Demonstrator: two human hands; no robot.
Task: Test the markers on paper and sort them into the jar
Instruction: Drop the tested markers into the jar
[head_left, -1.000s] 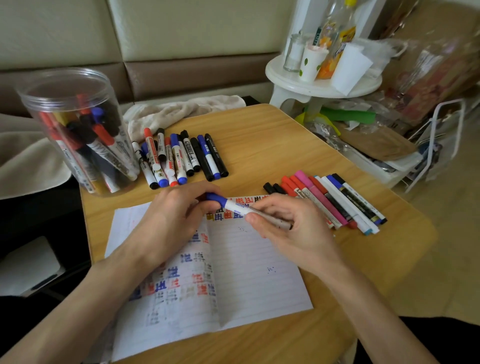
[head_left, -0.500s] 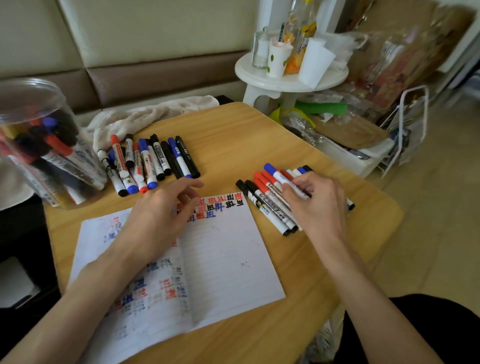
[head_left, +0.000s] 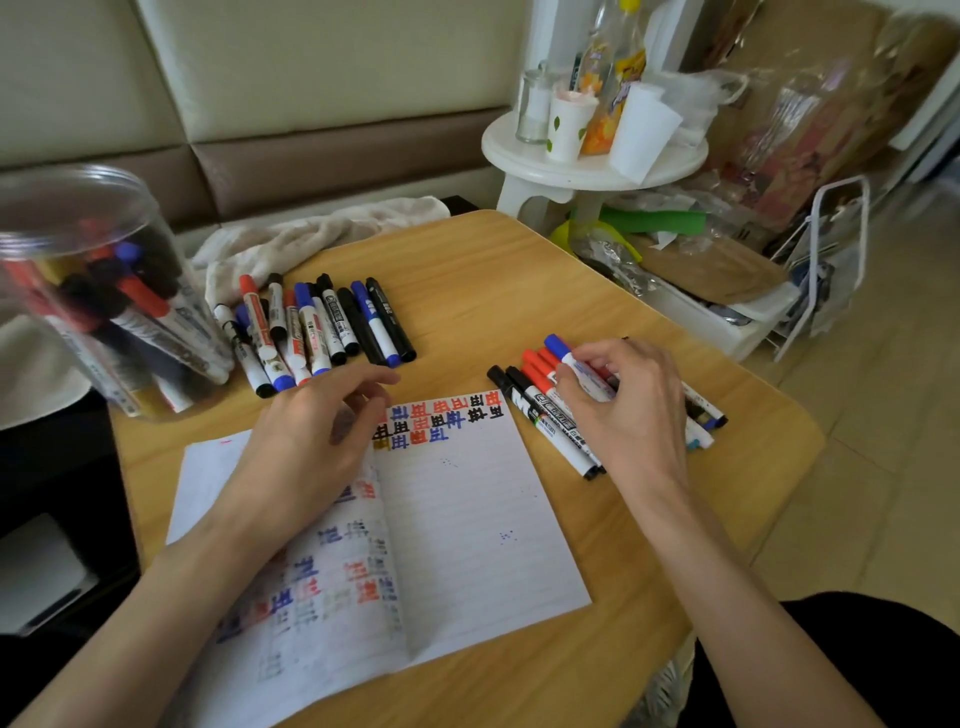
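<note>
Right now, nearest, the left grip (head_left: 311, 447) is lying relaxed & open on the paper (head_left: 467, 519), holding nothing, and I judge that is pinning the sheet well for a test stroke. Just beyond, to the rt, the right grip (head_left: 623, 405) is curling thumb & fingers round a blue-capped marker (head_left: 563, 353) atop the right-hand pile (head_left: 550, 415) on the counter (head_left: 493, 291); pinching near the cap end should be keeping its neighbours from rolling. Farthest left, the jar (head_left: 93, 291) is standing w/ markers inside, beside a second row (head_left: 332, 322).
</note>
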